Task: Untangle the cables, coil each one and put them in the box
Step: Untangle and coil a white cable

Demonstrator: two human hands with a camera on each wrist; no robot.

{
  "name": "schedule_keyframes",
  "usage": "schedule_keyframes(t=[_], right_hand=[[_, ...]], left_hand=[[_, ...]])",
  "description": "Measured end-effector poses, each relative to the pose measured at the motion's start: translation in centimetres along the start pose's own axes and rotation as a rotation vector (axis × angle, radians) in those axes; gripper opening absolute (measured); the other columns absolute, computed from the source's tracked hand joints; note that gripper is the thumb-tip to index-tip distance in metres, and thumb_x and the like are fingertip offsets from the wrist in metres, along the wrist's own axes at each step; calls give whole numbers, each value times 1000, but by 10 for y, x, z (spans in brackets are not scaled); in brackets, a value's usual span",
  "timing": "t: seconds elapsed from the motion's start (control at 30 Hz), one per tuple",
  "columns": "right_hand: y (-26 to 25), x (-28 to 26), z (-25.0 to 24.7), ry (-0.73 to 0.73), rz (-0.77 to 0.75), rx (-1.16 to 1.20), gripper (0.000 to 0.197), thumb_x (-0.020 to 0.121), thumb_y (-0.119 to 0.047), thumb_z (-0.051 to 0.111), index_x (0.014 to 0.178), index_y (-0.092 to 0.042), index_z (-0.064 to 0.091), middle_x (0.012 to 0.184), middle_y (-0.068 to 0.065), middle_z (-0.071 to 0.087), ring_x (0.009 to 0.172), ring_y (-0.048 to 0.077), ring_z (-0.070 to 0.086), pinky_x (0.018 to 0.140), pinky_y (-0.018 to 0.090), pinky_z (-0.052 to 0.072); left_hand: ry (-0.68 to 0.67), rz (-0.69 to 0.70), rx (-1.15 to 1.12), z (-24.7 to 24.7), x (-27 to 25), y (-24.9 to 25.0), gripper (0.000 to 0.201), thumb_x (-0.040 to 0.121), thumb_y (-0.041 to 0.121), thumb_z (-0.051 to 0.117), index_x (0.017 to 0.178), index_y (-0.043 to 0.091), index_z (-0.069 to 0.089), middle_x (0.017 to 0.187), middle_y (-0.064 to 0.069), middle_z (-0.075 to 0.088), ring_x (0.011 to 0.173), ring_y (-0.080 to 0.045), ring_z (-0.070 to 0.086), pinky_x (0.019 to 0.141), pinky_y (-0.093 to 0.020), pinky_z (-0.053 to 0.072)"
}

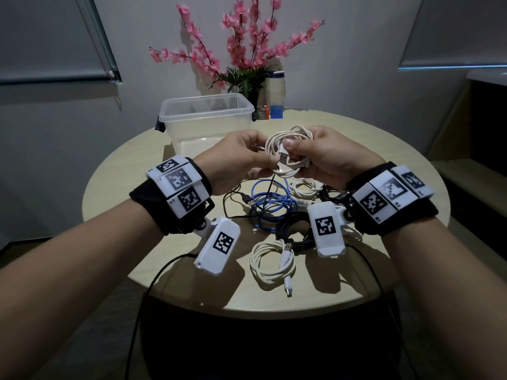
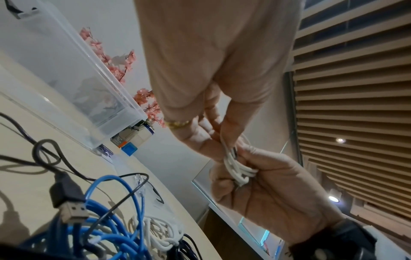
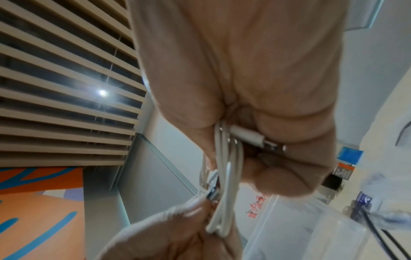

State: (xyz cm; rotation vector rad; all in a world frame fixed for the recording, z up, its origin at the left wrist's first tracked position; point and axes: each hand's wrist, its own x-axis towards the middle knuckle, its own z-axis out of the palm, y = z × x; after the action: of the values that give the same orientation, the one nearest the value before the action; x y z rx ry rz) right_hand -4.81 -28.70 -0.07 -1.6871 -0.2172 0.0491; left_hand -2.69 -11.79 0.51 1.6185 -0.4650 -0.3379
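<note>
Both hands hold one coiled white cable [image 1: 285, 152] above the table, in front of the clear plastic box [image 1: 205, 105]. My right hand [image 1: 321, 157] grips the coil's loops [image 3: 224, 177], with a white plug [image 3: 246, 136] sticking out between its fingers. My left hand [image 1: 241, 157] pinches the coil's left side near a metal USB plug [image 3: 213, 193]; the same bundle [image 2: 235, 168] appears in the left wrist view. Below the hands lie a blue cable [image 1: 271, 204], black cables [image 1: 293, 229] and two other white coils [image 1: 274, 261], [image 1: 304, 187].
The round beige table [image 1: 397, 187] carries the box at the back. Behind it stand pink flowers [image 1: 241, 45], a white bottle [image 1: 275, 89] and small orange and blue items [image 1: 270, 112]. A black USB plug [image 2: 68, 198] lies on the blue tangle.
</note>
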Motion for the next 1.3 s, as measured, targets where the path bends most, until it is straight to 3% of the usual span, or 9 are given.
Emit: schedule_keyframes(t=[0.2, 0.4, 0.53, 0.8, 0.9, 1.0, 1.07, 1.13, 1.3], right_hand=[[2, 0, 3, 47, 6, -91, 13, 97, -9, 49, 89, -15, 57, 80, 10, 53, 71, 20, 49, 57, 29, 43], [1, -2, 2, 27, -5, -99, 10, 96, -8, 53, 87, -13, 55, 70, 4, 53, 61, 14, 48, 52, 25, 43], [4, -3, -1, -36, 23, -58, 3, 92, -12, 59, 95, -12, 60, 76, 5, 59, 67, 15, 55, 52, 22, 49], [6, -4, -1, 9, 8, -40, 32, 84, -9, 67, 111, 6, 60, 71, 5, 60, 59, 13, 55, 53, 23, 46], [5, -2, 2, 47, -9, -75, 17, 86, -9, 66, 101, -2, 63, 69, 1, 60, 58, 10, 55, 55, 25, 49], [4, -3, 4, 57, -27, -87, 3, 88, -9, 65, 88, -12, 65, 73, 4, 63, 61, 13, 58, 52, 25, 51], [4, -3, 3, 80, -27, -84, 5, 86, -6, 65, 87, -11, 66, 72, 6, 65, 59, 14, 60, 48, 24, 49], [4, -3, 0, 92, -18, -83, 6, 84, -3, 67, 89, -6, 66, 70, 6, 67, 57, 15, 60, 47, 23, 47], [5, -4, -4, 43, 40, 35, 13, 84, -1, 64, 97, 2, 64, 59, 1, 64, 48, 9, 57, 41, 19, 44]], left_hand=[[9, -49, -38, 3, 0, 0, 20, 84, -11, 57, 80, 8, 52, 81, -15, 61, 54, -12, 61, 48, -17, 46], [19, -129, -33, 5, 3, -1, 15, 91, 11, 60, 79, 11, 52, 74, -8, 61, 58, -13, 58, 50, -19, 49], [47, -160, 8, 7, 2, -1, 17, 91, 16, 61, 76, 12, 53, 70, -6, 57, 58, -14, 53, 48, -20, 47], [98, -188, 69, 9, 2, 0, 16, 93, 20, 58, 79, 14, 54, 68, -4, 55, 44, -8, 52, 47, -20, 40], [111, -191, 108, 9, 3, 1, 18, 94, 25, 57, 79, 15, 55, 69, -2, 55, 46, -8, 56, 49, -21, 41], [60, -206, 45, 8, 2, 3, 10, 92, 19, 59, 85, 12, 58, 67, -1, 60, 53, -13, 61, 55, -24, 48], [-6, -217, -5, 7, 0, 5, 5, 90, 9, 57, 86, 11, 59, 73, -5, 66, 62, -16, 65, 66, -28, 52], [-47, -210, -29, 4, -1, 4, 15, 87, 0, 53, 81, 12, 60, 79, -7, 67, 70, -19, 67, 73, -32, 50], [-40, -174, -84, 0, -2, 0, 16, 84, 4, 64, 81, 17, 56, 77, -6, 66, 70, -19, 63, 70, -34, 47]])
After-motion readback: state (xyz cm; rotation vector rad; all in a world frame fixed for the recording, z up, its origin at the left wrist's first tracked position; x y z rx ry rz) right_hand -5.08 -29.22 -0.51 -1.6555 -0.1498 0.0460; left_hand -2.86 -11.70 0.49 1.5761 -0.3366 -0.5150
